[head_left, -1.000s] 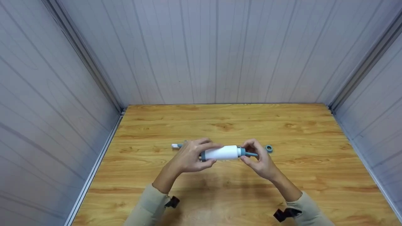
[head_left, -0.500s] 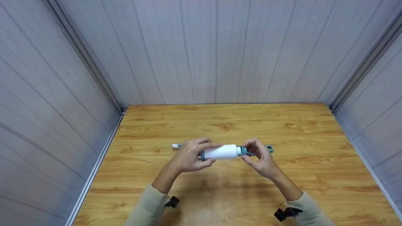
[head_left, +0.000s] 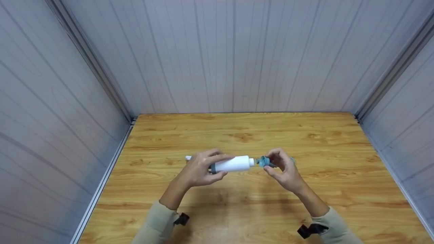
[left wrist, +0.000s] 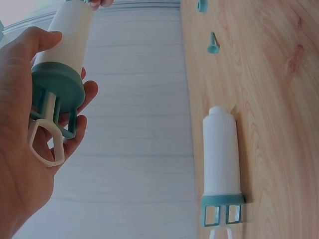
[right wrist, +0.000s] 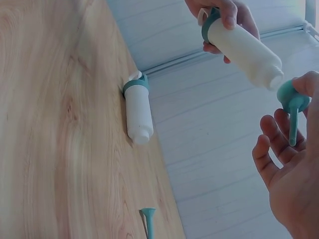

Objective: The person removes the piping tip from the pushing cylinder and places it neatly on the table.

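In the head view, my left hand (head_left: 200, 169) grips a big white syringe (head_left: 234, 163) held sideways, fingers and thumb round its barrel. The left wrist view shows its teal finger-loop collar (left wrist: 59, 84) and the white plunger ring (left wrist: 47, 144). My right hand (head_left: 284, 169) pinches a teal nozzle (head_left: 264, 161), its wide end toward the syringe's bare mouth, a small gap between them. The nozzle's long thin tip (right wrist: 293, 127) points away from the syringe in the right wrist view. Both hands are above the table.
A second, matching syringe (left wrist: 222, 154) lies on the wooden table (head_left: 237, 132). Beyond its mouth lie another teal nozzle (left wrist: 213, 47) and a small teal ring (left wrist: 202, 6). Pale panel walls (head_left: 217, 57) border the table at the back and sides.
The teal nozzle has come off the syringe's mouth and tilted, wide end now showing. My left hand has shifted slightly left with the syringe, opening a gap.
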The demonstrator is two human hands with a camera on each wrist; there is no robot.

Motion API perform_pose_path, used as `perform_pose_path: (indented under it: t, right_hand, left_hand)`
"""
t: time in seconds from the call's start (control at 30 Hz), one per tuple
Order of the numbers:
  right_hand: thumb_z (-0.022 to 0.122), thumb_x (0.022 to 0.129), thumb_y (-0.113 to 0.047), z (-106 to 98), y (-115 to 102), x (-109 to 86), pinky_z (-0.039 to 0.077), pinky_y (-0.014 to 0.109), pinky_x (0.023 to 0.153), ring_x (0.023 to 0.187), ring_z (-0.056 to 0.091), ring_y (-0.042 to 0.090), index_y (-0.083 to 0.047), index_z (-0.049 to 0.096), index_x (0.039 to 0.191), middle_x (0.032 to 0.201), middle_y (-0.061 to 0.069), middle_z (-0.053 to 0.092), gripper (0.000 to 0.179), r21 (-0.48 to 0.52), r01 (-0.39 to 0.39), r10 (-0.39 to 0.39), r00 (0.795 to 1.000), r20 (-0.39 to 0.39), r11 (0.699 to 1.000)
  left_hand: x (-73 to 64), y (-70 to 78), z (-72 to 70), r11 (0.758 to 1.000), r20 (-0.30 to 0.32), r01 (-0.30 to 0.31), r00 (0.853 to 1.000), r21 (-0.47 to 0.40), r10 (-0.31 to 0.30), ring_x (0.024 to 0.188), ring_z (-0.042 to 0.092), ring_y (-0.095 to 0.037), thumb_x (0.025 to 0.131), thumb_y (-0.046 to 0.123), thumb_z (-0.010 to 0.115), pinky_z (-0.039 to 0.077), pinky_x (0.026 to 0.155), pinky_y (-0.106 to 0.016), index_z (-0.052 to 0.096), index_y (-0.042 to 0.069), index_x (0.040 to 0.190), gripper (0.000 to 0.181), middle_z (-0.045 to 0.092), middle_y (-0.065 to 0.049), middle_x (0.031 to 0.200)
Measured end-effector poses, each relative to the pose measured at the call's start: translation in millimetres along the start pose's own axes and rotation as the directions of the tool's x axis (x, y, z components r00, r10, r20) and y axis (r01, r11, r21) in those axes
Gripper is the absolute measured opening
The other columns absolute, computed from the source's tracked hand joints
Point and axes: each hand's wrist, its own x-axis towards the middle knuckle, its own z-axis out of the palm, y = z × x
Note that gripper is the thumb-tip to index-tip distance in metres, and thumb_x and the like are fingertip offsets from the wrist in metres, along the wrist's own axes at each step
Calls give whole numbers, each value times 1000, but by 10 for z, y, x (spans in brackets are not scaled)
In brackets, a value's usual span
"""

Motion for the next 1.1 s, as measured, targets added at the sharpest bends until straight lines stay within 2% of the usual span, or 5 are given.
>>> perform_pose_path:
  t: [0.33, 0.63, 0.77, 0.9, 1.1]
  right_hand:
    - [61, 92, 29, -33, 30, -8, 59, 17, 85, 102, 69, 1, 18, 53, 125, 119, -8, 69, 35, 11, 30, -30, 1000, 0, 999]
    - [59, 93, 28, -22, 33, -24, 56, 17, 85, 99, 65, 0, 18, 53, 124, 119, -10, 66, 33, 21, 21, -20, 1000, -2, 1000]
    - [58, 93, 29, -14, 30, -24, 56, 17, 85, 98, 65, 1, 18, 53, 124, 118, -9, 66, 33, 33, 28, -28, 1000, -1, 999]
    - [58, 93, 28, -16, 34, -26, 56, 17, 83, 97, 65, 1, 17, 53, 124, 118, -8, 67, 34, 29, 29, -29, 1000, -4, 999]
    - [60, 93, 27, -30, 46, -39, 57, 17, 84, 99, 66, 1, 17, 53, 125, 119, -8, 67, 35, 14, 13, -13, 1000, -4, 1000]
  left_hand:
    - [-178, -170, 3, 1000, -68, 11, 998, 6, -10, 84, 77, -23, 93, 19, 87, 62, 68, -32, 79, 20, 141, 49, 83, -12, 120]
    - [-331, -310, 1, 996, -67, 75, 995, 49, -72, 85, 76, -23, 93, 21, 87, 62, 69, -34, 79, 22, 143, 51, 83, -13, 119]
    - [-375, -378, 29, 993, -76, 86, 994, 82, -80, 99, 78, -27, 92, 22, 87, 65, 81, -46, 81, 23, 140, 48, 84, -10, 119]
    - [-401, -427, 54, 991, -79, 102, 992, 81, -96, 108, 77, -29, 91, 22, 88, 63, 91, -55, 82, 25, 138, 47, 84, -8, 120]
    - [-423, -458, 98, 990, -77, 118, 991, 75, -112, 112, 77, -31, 90, 21, 90, 63, 94, -58, 82, 23, 136, 47, 84, -9, 122]
